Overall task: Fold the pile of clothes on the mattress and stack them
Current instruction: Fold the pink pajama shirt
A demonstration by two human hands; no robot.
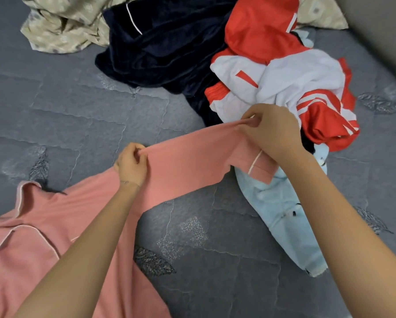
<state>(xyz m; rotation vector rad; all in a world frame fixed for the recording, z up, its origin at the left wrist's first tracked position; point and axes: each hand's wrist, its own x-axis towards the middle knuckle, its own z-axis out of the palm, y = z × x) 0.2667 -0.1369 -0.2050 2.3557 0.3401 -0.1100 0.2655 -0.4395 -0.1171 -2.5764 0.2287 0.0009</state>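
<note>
**Grey mattress, clothes all over**

Quilted grey mattress (77, 106) underneath. A pink top (31, 260) lies near left and a light blue garment (284, 226) near right. Navy velvet garment (164, 47) and red-and-white jacket (284, 76) are heaped together beyond, with beige patterned cloth (66, 24) crumpled far left.

Bare left forearm (77, 249), bare right forearm (344, 214), thin thread-like band (124, 182) round the left wrist

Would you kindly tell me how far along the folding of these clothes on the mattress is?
Done: no folded stack shows in view. In hand: the left hand and right hand pinch the stretched sleeve of the pink pyjama top. Left: the navy velvet garment, red and white jacket, light blue garment and beige patterned cloth lie crumpled and unfolded.
</note>
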